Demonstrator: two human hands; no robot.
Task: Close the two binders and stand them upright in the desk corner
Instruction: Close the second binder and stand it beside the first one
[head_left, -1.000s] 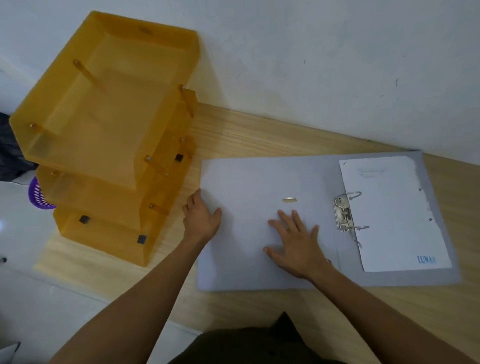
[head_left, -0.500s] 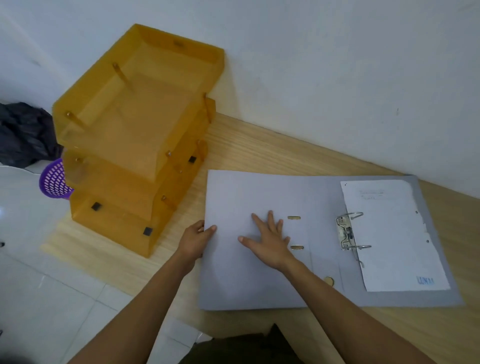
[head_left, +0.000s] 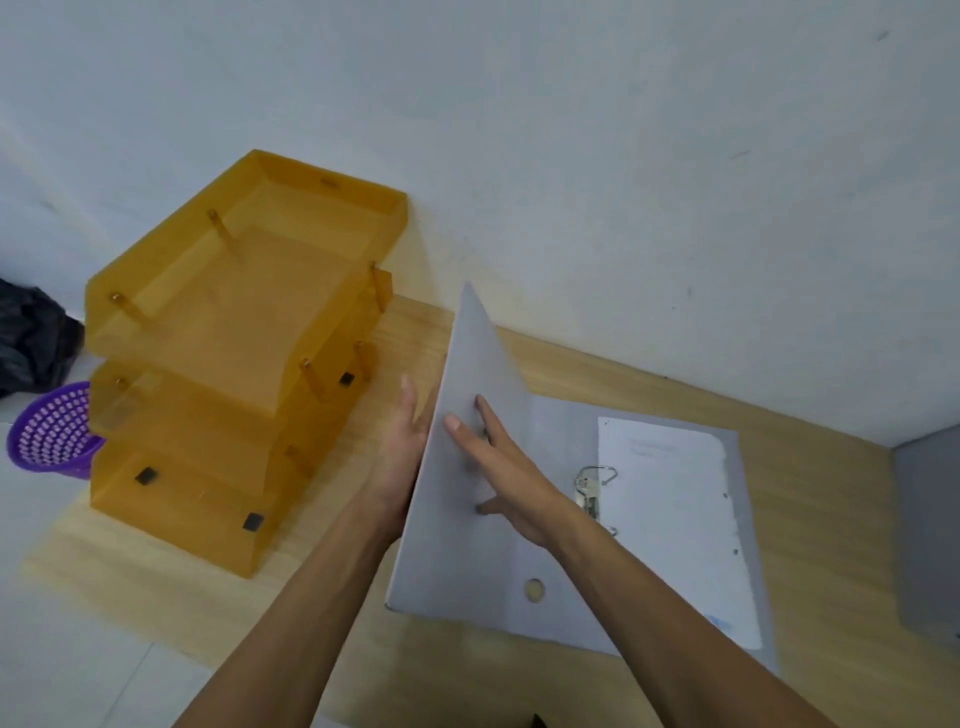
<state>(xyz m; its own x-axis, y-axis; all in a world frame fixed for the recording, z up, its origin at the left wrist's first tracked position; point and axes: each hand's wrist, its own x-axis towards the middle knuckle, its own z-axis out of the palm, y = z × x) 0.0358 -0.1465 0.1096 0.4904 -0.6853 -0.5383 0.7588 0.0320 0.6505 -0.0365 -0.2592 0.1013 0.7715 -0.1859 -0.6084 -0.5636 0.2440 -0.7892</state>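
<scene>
A grey lever-arch binder (head_left: 550, 597) lies open on the wooden desk (head_left: 831, 519). Its left cover (head_left: 467, 374) is raised almost upright. My left hand (head_left: 402, 441) presses flat against the cover's outer side, partly hidden behind it. My right hand (head_left: 511, 467) rests spread on the cover's inner side. White paper (head_left: 675, 519) sits on the metal ring mechanism (head_left: 592, 491) on the right half. A second grey binder (head_left: 930, 535) shows only as a slab at the right edge of the frame.
A stack of orange translucent letter trays (head_left: 234, 364) stands on the desk's left end against the white wall (head_left: 623, 156). A purple basket (head_left: 52, 431) and a black bag (head_left: 31, 338) sit on the floor to the left.
The binder's left cover, flat on the desk before, has swung up to near vertical. My left hand went under its edge to its outer side; my right hand stayed on the inner face.
</scene>
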